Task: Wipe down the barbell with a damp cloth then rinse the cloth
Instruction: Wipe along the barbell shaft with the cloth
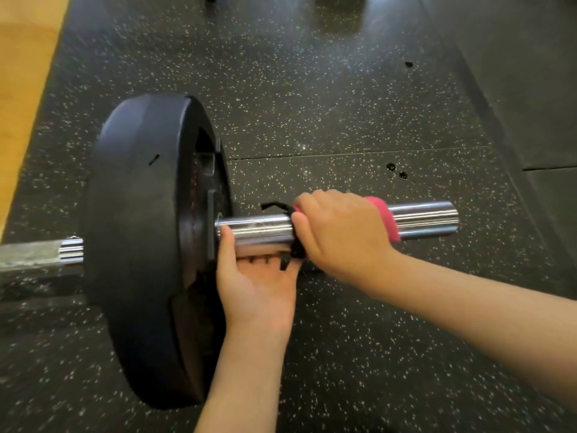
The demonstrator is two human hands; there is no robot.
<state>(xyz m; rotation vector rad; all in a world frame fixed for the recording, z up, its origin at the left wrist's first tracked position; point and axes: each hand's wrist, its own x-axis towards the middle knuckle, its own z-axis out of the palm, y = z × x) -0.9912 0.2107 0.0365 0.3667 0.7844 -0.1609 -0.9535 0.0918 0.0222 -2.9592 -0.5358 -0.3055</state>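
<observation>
- Two bare hands on one barbell (259, 229), lying on speckled rubber flooring (343, 104).
- Wrapped the right hand (340, 232) over the top of the chrome sleeve, fingers clamped round a pink cloth (385, 221) pressed onto the metal.
- Left a band of cloth showing past the outer edge of that grip, toward the sleeve's free end, with bare chrome beyond.
- Cupped the sleeve from below with the left hand (259, 289), palm up, thumb laid against the near side of the chrome, fingers hooked underneath and hidden behind it.
- Placed just inboard of the right-hand grip, the two hands close together.
- Between the two grips, a black clip or strap (278, 208) at the sleeve, too blurred to tell which.
- Just beyond the left thumb, away from the cloth, a black bumper plate (140, 214) upright on the bar.
- Farther out past the plate, well apart from both grips, a short run of shaft (40, 253).
</observation>
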